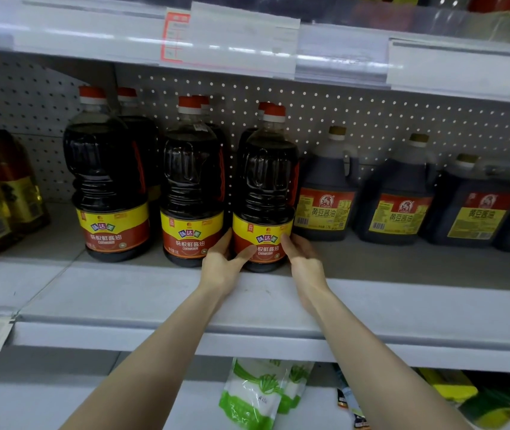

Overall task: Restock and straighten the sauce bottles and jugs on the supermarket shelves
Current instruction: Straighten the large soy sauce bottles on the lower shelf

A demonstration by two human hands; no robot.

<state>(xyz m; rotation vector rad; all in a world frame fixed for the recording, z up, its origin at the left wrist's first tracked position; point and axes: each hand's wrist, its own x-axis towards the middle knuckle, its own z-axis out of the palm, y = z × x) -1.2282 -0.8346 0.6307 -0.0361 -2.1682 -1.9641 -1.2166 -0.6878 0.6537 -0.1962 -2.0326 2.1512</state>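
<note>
Holding the big sauce bottle [264,193] low at its label, the left hand [221,259] and right hand [301,254] wrap round it on the shelf [154,293] — it looks full, heavy and slippery.

The white shelf [142,293] carries three rows of dark sauce bottles [191,187] in the middle, sauce jugs [328,187] to their right, and oil bottles [2,187] at the left.

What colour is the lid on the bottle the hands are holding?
Orange-red lid, with a white band just below it; the head view shows it best.
</note>
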